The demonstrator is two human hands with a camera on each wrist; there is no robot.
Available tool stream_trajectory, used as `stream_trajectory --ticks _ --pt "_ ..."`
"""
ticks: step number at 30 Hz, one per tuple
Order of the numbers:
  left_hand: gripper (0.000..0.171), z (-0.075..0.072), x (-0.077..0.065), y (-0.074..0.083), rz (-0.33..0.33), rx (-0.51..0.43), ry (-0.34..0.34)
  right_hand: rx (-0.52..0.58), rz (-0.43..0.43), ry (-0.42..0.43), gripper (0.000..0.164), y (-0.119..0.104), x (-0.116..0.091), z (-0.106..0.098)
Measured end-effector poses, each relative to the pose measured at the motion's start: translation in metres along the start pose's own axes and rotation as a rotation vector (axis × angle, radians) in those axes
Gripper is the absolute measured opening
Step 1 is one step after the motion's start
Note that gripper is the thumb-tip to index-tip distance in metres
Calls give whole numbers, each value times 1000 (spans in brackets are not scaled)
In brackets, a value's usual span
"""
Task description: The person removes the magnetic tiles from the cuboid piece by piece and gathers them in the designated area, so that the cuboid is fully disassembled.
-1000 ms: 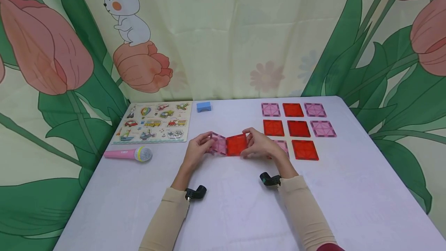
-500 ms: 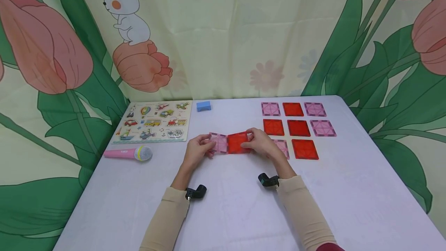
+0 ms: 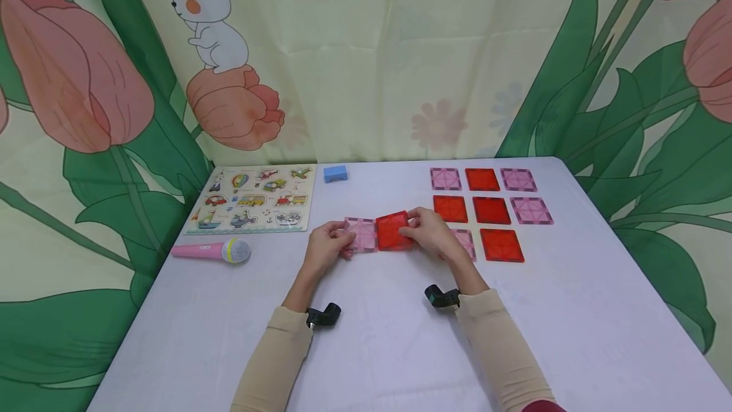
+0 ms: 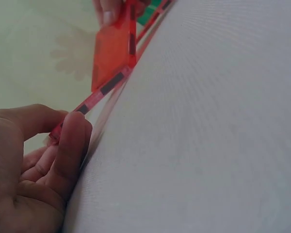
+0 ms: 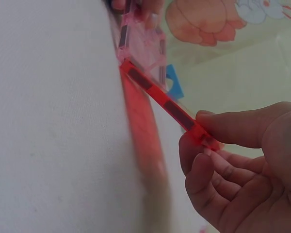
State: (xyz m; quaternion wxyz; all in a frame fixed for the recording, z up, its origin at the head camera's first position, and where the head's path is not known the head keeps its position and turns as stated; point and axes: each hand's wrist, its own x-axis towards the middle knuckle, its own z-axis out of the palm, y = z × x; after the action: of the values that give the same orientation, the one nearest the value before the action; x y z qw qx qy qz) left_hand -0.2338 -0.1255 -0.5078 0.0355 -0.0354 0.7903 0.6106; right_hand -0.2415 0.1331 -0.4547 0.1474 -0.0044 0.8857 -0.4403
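My left hand (image 3: 326,247) pinches the outer edge of a pink translucent magnetic tile (image 3: 363,235), thumb on one face and fingers behind. A red magnetic tile (image 3: 392,232) meets it edge to edge on the right. My right hand (image 3: 431,234) pinches that red tile by its far edge, as the right wrist view shows with the thumb (image 5: 233,127) across the rim. The two tiles form a shallow angle at their shared edge, their outer edges raised from the white tabletop. Dark magnets show along the red tile's rim (image 5: 160,99).
Several red and pink tiles lie in rows at the right, among them a red tile (image 3: 502,245) and a pink tile (image 3: 532,210). One pink tile (image 3: 464,241) is partly behind my right hand. At left are a picture puzzle board (image 3: 251,199), a pink toy microphone (image 3: 211,251) and a blue block (image 3: 335,173).
My right hand has shifted slightly right and up, tilting the red tile's outer edge. The pink tile now lies flatter toward the camera. Both hands keep their hold.
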Motion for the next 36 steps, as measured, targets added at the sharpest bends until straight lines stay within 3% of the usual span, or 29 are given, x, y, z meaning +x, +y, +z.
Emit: stream_trajectory --ticks 6,18,36 --pt "43 1 0 1 -6 -2 3 -5 -13 16 49 -2 -3 -6" --pt "43 0 -1 0 -2 -12 8 -54 -132 96 47 0 -18 -34" --pt "45 0 -2 1 -19 13 -37 -112 -123 225 53 25 -46 -90"
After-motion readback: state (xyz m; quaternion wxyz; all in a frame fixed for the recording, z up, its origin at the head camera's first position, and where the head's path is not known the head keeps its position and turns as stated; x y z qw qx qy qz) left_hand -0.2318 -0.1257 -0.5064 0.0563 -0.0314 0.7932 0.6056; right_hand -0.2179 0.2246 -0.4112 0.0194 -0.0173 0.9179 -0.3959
